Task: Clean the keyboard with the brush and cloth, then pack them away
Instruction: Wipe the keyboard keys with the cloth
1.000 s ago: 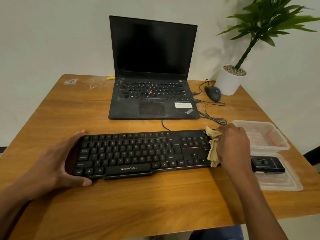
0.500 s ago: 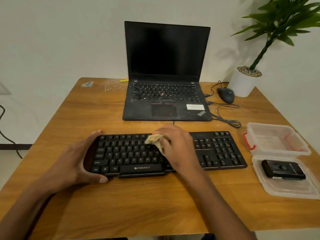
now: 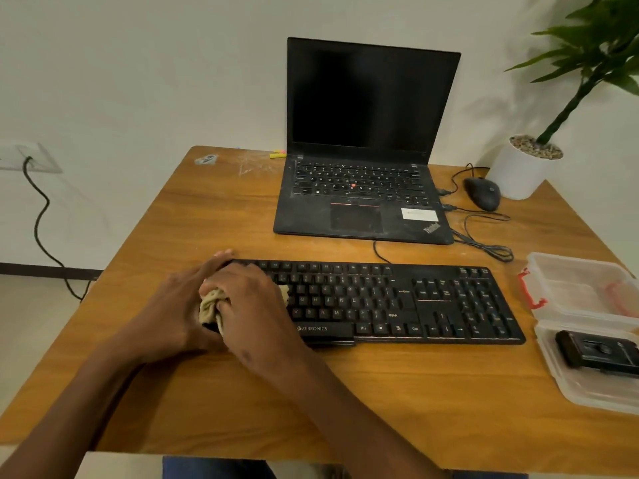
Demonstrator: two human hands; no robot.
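Observation:
A black keyboard (image 3: pixel 397 302) lies across the wooden table (image 3: pixel 380 392) in front of me. My right hand (image 3: pixel 249 305) presses a crumpled beige cloth (image 3: pixel 209 309) onto the keyboard's left end. My left hand (image 3: pixel 173 316) grips that same left end, its fingers curled around the edge and touching the cloth. A black brush (image 3: pixel 598 352) lies in the clear lid (image 3: pixel 587 388) at the right, and behind it stands the clear plastic box (image 3: pixel 581 288) with red clips.
An open black laptop (image 3: pixel 363 195) stands behind the keyboard. A black mouse (image 3: pixel 482 193) and its coiled cable (image 3: pixel 491 247) lie to its right, by a white plant pot (image 3: pixel 522 171). A wall socket with a black cord (image 3: pixel 38 216) is at the left.
My right hand has swept the cloth leftward along the keyboard, from the number pad across the middle to the left end, where it meets my left hand. The camera view has shifted left.

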